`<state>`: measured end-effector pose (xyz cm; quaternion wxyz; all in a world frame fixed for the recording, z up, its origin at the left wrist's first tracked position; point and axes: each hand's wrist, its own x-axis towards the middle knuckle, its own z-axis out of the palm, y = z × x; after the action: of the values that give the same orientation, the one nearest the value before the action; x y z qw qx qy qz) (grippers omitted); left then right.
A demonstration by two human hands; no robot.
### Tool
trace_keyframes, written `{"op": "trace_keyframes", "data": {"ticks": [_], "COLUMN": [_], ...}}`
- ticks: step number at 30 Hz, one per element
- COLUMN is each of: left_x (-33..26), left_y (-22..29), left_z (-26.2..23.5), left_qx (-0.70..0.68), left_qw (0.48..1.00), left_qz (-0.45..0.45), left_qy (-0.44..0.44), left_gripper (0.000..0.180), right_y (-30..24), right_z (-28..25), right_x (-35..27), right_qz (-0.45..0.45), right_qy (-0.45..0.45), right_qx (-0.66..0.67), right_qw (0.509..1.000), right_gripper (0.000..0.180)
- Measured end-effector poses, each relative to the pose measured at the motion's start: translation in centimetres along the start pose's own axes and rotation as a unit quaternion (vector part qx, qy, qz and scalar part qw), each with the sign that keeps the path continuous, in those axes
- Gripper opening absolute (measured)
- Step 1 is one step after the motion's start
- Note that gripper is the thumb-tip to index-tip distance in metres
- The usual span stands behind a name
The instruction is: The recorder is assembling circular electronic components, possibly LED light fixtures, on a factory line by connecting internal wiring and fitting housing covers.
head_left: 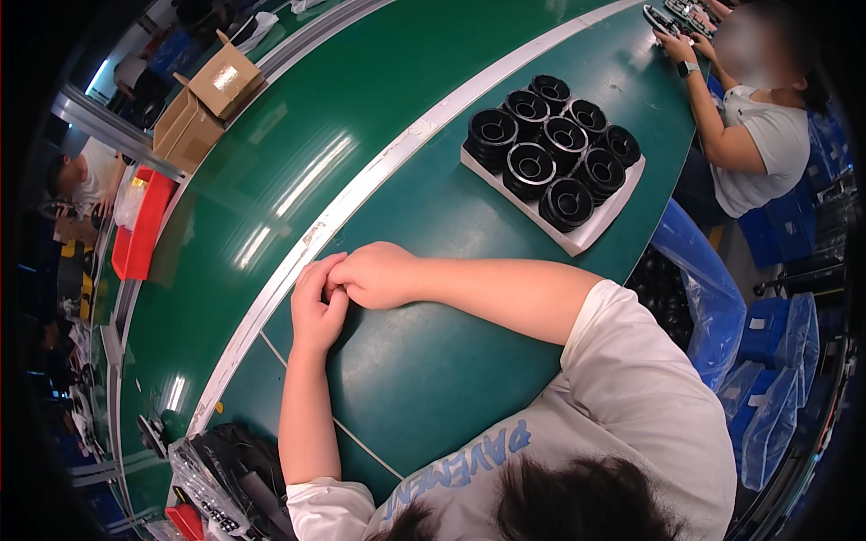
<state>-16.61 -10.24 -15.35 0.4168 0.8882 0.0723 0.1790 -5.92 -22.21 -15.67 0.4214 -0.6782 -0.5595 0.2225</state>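
My left hand and my right hand rest together on the green tabletop, near its pale edge strip. The fingers of both are folded against each other, the right hand lying partly over the left fingertips. No object shows between them, though the inner side of the grasp is hidden. Beyond my right forearm sits a shallow white tray. Stacks of black ring-shaped plastic parts with round hubs fill it, several stacks side by side; some have a shiny rim. Neither hand touches the tray.
A glossy green conveyor belt runs past the edge strip. Cardboard boxes and a red bin stand across it. Black parts in plastic lie at lower left. A blue bag holds black pieces beside me. Another person handles devices at upper right.
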Motion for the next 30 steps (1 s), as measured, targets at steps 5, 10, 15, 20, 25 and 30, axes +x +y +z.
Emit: {"op": "trace_keyframes", "data": {"ticks": [5,10,15,20,25,30], "left_x": [0.0,1.7,0.7,-4.7,-4.9,-3.8], "left_y": [0.1,1.9,12.8,20.7,20.2,19.3], "left_z": [-0.1,-0.9,-2.5,-3.0,-4.2,-5.5], "left_qx": [-0.002,0.093,-0.349,-0.515,-0.499,-0.518], "left_qw": [1.000,0.979,0.901,0.808,0.824,0.807], "left_qz": [-0.011,0.177,0.256,0.288,0.267,0.260], "left_qy": [0.001,0.050,0.011,-0.009,-0.021,-0.112], "left_gripper": [0.038,0.044,0.024,0.013,0.011,0.008], "right_y": [-0.2,0.1,0.7,0.0,0.2,0.4], "right_z": [-0.2,0.1,-1.6,-1.2,-1.1,-1.2], "right_x": [0.1,0.9,0.0,0.7,0.5,0.4], "right_qz": [-0.003,0.006,0.004,0.040,0.040,0.034], "right_qy": [-0.008,-0.003,-0.020,-0.065,-0.061,-0.060], "right_qx": [-0.001,-0.025,0.025,0.048,0.065,0.046], "right_qw": [1.000,1.000,0.999,0.996,0.995,0.997], "right_gripper": [0.019,0.019,0.025,0.025,0.024,0.026]}}
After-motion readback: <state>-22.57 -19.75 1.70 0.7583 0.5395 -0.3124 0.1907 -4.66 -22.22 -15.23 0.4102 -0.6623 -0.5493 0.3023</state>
